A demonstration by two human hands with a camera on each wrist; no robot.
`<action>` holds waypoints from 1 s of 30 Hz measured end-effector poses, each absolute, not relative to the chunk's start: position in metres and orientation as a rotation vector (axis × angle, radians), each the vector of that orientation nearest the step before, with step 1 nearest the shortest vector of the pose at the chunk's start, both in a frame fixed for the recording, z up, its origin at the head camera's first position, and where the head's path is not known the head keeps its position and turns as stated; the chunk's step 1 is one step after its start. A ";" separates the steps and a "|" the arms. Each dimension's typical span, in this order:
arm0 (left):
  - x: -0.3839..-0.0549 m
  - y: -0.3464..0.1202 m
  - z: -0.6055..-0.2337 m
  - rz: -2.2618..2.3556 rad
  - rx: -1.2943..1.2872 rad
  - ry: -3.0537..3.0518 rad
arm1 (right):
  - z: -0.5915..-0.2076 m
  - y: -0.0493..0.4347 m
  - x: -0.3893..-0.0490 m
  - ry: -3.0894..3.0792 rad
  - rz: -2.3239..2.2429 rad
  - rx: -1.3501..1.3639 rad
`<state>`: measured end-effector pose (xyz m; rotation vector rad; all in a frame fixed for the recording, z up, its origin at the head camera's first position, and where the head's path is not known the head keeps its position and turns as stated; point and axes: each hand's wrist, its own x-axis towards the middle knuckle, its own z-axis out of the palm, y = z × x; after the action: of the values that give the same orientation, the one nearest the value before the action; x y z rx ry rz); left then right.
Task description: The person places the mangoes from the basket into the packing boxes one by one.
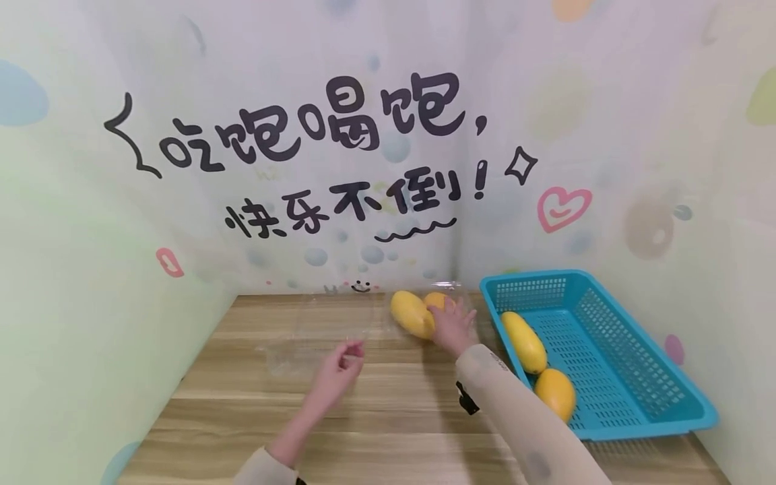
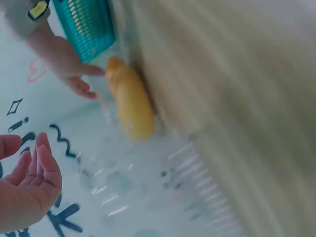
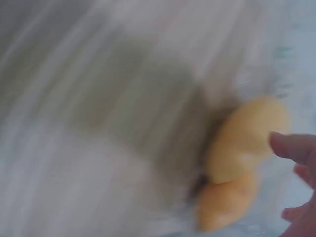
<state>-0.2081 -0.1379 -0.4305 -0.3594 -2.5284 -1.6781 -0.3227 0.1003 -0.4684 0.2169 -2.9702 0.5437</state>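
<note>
Two yellow mangoes, a longer one [image 1: 409, 314] and a more orange one [image 1: 438, 300], lie side by side in a clear plastic container [image 1: 459, 289] by the back wall. My right hand [image 1: 453, 329] is over the orange mango's right side in the head view, fingers spread and not wrapped round it. In the right wrist view its thumb [image 3: 289, 147] appears beside the long mango [image 3: 252, 131]; contact is unclear. My left hand [image 1: 339, 370] hovers with loosely bent fingers, holding nothing, near more clear plastic [image 1: 285, 357] on the left.
A blue perforated basket [image 1: 636, 428] stands on the right of the wooden table [image 1: 388, 417]. Two more mangoes lie inside along its left side, one long [image 1: 524, 343] and one rounder [image 1: 556, 394]. A printed curtain [image 1: 388, 54] rises behind the table.
</note>
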 end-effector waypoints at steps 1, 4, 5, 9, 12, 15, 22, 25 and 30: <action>-0.213 -0.142 -0.424 -1.609 -0.364 -2.518 | -0.460 0.098 -0.321 -2.971 0.526 0.220; -0.227 -0.158 -0.410 -1.365 -0.366 -2.526 | -0.435 0.099 -0.317 -2.967 0.505 0.256; -0.233 -0.165 -0.407 -1.257 -0.346 -2.551 | -0.426 0.103 -0.316 -2.962 0.513 0.271; -0.252 -0.203 -0.400 -0.845 -0.244 -2.645 | -0.395 0.134 -0.314 -2.889 0.593 0.350; -0.258 -0.235 -0.402 -0.689 -0.140 -2.751 | -0.386 0.171 -0.315 -2.823 0.632 0.362; -0.255 -0.259 -0.406 -0.623 0.004 -2.894 | -0.389 0.208 -0.315 -2.849 0.705 0.320; -0.239 -0.285 -0.427 -0.865 0.165 -3.157 | -0.418 0.258 -0.306 -3.144 0.751 0.307; -0.237 -0.290 -0.437 -0.996 0.142 -3.193 | -0.432 0.269 -0.302 -3.238 0.756 0.302; -0.237 -0.292 -0.453 -1.077 0.089 -3.191 | -0.449 0.275 -0.297 -3.291 0.773 0.333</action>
<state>-0.2373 -0.2924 -0.4533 0.0894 -3.1912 -1.0771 -0.2972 0.2754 -0.4486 0.3332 -3.2912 0.7733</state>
